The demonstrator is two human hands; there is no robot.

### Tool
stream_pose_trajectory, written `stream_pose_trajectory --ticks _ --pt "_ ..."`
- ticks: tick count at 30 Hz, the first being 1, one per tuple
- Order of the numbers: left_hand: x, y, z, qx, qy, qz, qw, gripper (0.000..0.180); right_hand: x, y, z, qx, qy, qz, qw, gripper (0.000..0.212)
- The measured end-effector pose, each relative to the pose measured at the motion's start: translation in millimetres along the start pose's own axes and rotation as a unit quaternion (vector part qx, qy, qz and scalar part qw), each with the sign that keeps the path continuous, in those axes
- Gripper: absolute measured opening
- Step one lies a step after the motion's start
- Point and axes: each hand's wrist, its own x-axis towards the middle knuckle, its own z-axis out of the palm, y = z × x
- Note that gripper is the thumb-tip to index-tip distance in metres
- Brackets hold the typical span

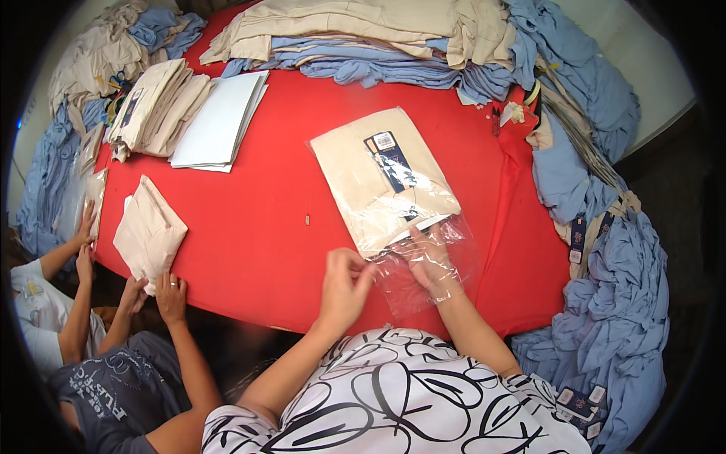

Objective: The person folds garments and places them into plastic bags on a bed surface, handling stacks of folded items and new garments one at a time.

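A folded beige garment [355,159] with a dark blue hang tag [389,163] lies on the red table in front of me, inside a clear plastic bag [408,284]. The open end of the bag faces me. My left hand [344,287] is closed, thumb and fingers pinching the bag's edge by the garment's near left corner. Seen through the film, my right hand [429,261] is inside the bag's mouth. Its fingers grip the garment's near end, where a white card edge [429,222] shows; part of the grip is hidden.
The red table [257,197] bears a stack of folded beige garments [159,110] beside white sheets [219,121]. Beige and blue cloth piles [363,45] line the far edge; blue garments [612,303] heap at right. At left, a co-worker's hands [159,295] hold a folded beige garment [150,227].
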Motion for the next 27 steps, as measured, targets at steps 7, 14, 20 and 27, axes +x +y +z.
stream_pose_trajectory --ticks 7,14,20,27 --pt "28.0 -34.9 -0.1 -0.200 -0.057 -0.160 0.965 0.021 6.2 3.4 -3.1 -0.008 0.000 0.036 0.999 0.058" --pt "89.6 29.7 -35.6 0.275 -0.021 0.124 0.953 0.020 4.0 1.3 -4.0 -0.042 -0.020 0.051 0.998 0.067" --pt "138.1 2.0 48.9 0.292 0.036 0.220 0.930 0.041 9.1 0.8 -14.6 -0.006 -0.030 0.077 0.997 0.056" --pt "139.3 11.3 53.6 0.111 0.025 0.176 0.978 0.050 -7.0 -28.7 27.8 -0.346 -0.072 -0.122 0.927 0.042"
